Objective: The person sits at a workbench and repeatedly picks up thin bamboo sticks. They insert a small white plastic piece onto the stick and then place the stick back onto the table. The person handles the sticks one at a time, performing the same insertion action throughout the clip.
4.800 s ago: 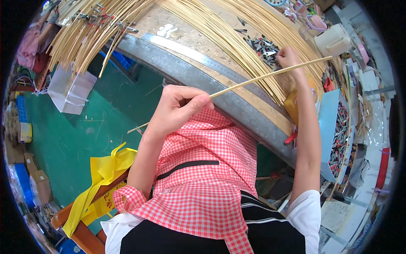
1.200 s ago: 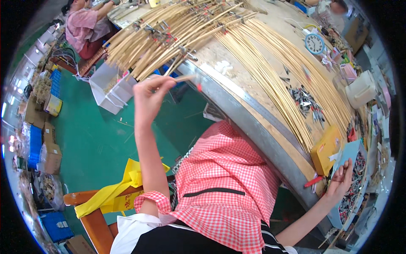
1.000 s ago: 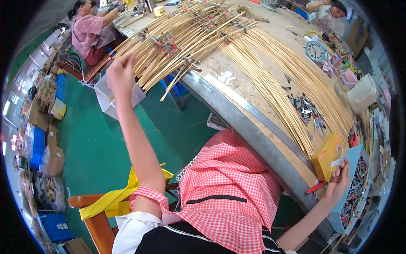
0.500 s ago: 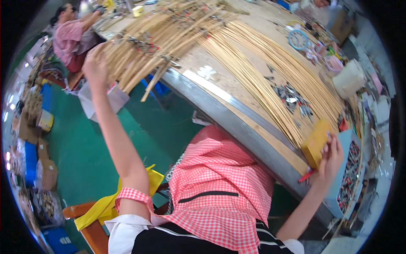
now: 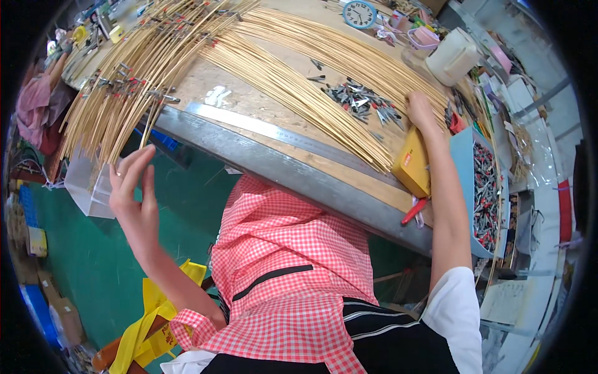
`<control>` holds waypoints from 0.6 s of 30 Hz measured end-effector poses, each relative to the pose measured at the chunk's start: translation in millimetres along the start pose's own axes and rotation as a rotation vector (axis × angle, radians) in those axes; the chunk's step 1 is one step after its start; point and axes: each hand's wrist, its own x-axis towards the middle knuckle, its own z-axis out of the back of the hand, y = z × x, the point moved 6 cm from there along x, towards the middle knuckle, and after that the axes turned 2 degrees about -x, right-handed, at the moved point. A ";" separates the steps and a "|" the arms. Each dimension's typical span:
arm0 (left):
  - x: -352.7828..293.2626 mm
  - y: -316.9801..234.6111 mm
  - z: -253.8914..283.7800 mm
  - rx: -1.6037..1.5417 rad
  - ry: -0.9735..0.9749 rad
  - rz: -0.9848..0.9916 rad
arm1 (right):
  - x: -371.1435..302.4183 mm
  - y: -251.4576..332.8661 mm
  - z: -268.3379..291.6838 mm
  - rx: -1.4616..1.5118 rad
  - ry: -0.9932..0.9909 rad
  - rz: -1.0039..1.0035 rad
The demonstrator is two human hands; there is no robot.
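Biggest thing w/ writing near the bench [image 5: 280, 171] is the yellow cloth [image 5: 159, 300] on a chair [image 5: 106, 354] off its near-L side, characters on it. Then the steel ruler [image 5: 280, 133] along the bench's front edge w/ scale marks, the yellow box [image 5: 411, 163] on its R end w/ small print, and the blue clock [image 5: 359, 14] at its far edge w/ numerals.

Hands are well apart. L hand [image 5: 132, 187] is off the bench's front-L corner, fingers spread, thumb clear, nothing gripped afaict; tips by the ends of the clipped sticks [image 5: 124, 87], can't tell if touching. R hand [image 5: 422, 111] is at the bench's R end, curled over the loose sticks [image 5: 349, 53]; fingertips hidden, so idk what it's got.

Other stuff: clipped sticks overhang the bench's L end, blue bin [image 5: 462, 171] of clips sits off its R end, partly behind the R forearm [image 5: 450, 206], white jug [image 5: 453, 56] far-R, clip pile [image 5: 361, 103] mid-R, red handle [image 5: 415, 210] at its front edge.
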 end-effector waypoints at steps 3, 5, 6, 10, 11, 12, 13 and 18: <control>-5.9 -4.5 -0.8 0.000 0.030 0.018 | 0.9 24.9 30.3 0.147 0.019 -0.132; -6.7 -9.6 -6.8 0.000 0.059 0.000 | -1.6 17.7 32.0 0.154 -0.008 -0.145; -7.3 -9.7 -9.1 0.003 0.073 -0.001 | -3.1 18.5 35.9 0.163 -0.022 -0.150; -8.5 -12.4 -17.8 -0.002 0.112 -0.004 | -9.7 9.6 50.7 0.181 -0.011 -0.217; -8.1 -14.4 -19.2 -0.008 0.118 -0.006 | -12.1 4.6 53.2 0.209 -0.045 -0.223; -8.3 -15.8 -20.7 -0.001 0.137 -0.013 | -14.9 4.9 57.7 0.239 -0.079 -0.229; -8.4 -17.2 -22.5 0.005 0.155 -0.022 | -17.9 3.5 61.7 0.281 -0.102 -0.253; -7.4 -26.1 -33.6 -0.047 0.201 -0.038 | -46.5 14.4 118.9 0.389 -0.289 -0.251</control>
